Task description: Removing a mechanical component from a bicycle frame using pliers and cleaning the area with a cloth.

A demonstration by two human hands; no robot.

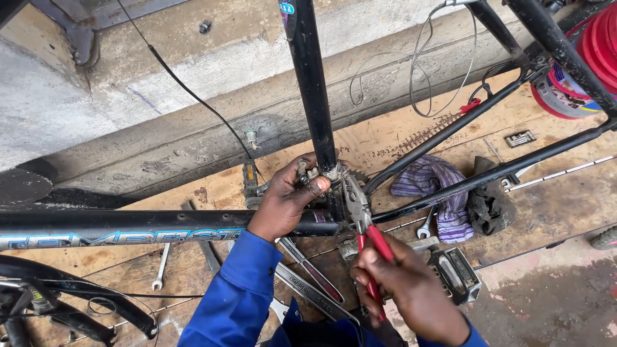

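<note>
Item: pliers [364,222], red handles, clasped in the right hand [411,292]; metal nose closed on the clamp fitting [334,172] directly above the grip. Left hand [287,196]: wrapped around the black bicycle frame [313,83] just left of that nose, thumb against the fitting. Right of the grip: pedal [455,273], small spanner [426,228], striped cloth [437,189]. Left of the grip: large flat wrenches [308,283] on wooden boards [385,135].

The red bucket [594,58] is cut off by the right edge.
</note>
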